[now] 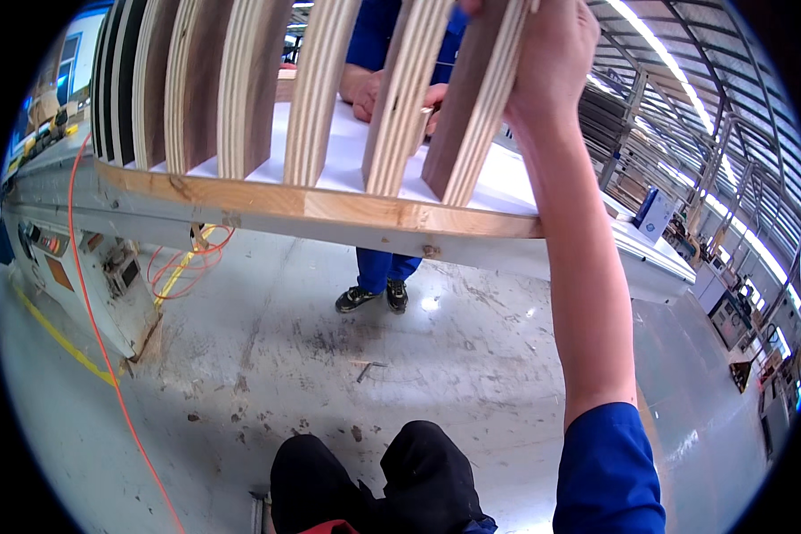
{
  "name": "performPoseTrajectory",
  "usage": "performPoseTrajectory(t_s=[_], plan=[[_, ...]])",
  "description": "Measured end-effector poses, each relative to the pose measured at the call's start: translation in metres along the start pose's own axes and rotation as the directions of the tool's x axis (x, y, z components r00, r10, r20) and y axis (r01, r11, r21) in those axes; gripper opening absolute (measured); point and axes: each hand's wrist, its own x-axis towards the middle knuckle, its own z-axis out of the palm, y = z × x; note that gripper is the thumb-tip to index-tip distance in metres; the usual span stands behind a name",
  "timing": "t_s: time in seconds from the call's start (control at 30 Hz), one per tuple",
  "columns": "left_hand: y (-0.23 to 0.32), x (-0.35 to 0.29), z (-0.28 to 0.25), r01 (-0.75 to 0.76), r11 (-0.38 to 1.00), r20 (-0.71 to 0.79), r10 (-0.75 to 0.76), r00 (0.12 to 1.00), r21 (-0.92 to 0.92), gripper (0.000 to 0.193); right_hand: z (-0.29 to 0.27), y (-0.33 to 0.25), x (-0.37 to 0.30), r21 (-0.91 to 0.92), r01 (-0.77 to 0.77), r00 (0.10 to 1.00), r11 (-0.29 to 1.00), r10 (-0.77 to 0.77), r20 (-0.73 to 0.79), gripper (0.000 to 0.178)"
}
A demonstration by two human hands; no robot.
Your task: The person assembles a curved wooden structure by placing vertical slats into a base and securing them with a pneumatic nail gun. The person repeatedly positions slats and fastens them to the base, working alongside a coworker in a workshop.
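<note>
My right arm reaches up from the lower right. At the upper edge my right hand [554, 58] is closed on the rightmost upright plywood board [482, 111], which has pale striped edges and a brown face. Its fingertips are partly cut off by the picture's edge. The board leans slightly, its lower end on a white panel [338, 165] with a wooden front edge. To its left stand several similar plywood boards [316, 98] in a spaced row, then some dark-edged boards [116, 89] at the far left. My left hand is out of the picture.
Across the bench a person in blue has their hands [361, 93] behind the boards; their shoes [360, 299] show below. An orange hose [92, 303] hangs at the left, beside a grey machine cabinet [80, 276]. A blue-and-white box [654, 214] stands at the right.
</note>
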Motion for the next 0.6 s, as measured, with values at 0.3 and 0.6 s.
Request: performPoseTrajectory(t_s=[0.3, 0.6], plan=[[0.009, -0.015, -0.033, -0.197, 0.949, -0.076, 0.184, 0.980, -0.247, 0.059, 0.001, 0.006, -0.001, -0.056, -0.001, 0.998, 0.998, -0.002, -0.060, 0.028], [0.191, -0.131, -0.272, -0.706, 0.586, -0.742, 0.246, 0.623, -0.398, 0.025, -0.010, 0.030, 0.015, -0.013, 0.237, 0.972, 0.972, -0.237, 0.006, 0.025]])
